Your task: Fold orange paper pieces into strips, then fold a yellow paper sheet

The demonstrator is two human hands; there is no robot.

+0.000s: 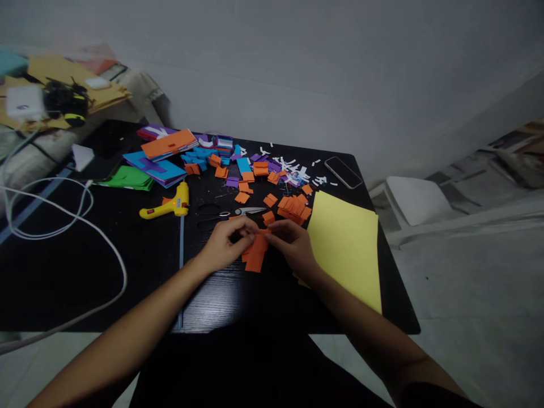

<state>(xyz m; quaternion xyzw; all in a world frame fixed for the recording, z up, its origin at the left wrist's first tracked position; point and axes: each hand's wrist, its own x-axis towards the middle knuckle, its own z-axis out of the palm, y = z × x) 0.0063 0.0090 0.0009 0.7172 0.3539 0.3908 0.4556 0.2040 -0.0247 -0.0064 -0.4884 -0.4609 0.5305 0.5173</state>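
Observation:
Between my fingers is an orange paper piece (256, 254), held near the front of the black table (212, 300). My left hand (227, 242) pinches its upper left side. On the upper right side, my right hand (293, 245) pinches the same paper. More orange paper shows just behind the held piece; whether it is joined to it I cannot tell. Beyond my hands lie scissors (251, 211) and a heap of folded orange pieces (294, 208). A yellow glue gun (170, 205) rests to the left, with a blue glue stick under its nozzle end.
Yellow sheets (346, 249) lie at the right, below a phone (342, 172). White paper scraps (293, 169) and coloured paper stacks (168, 144) spread along the back. A white cable (108, 243) loops across the left side. A white chair (419, 199) stands beyond the right edge.

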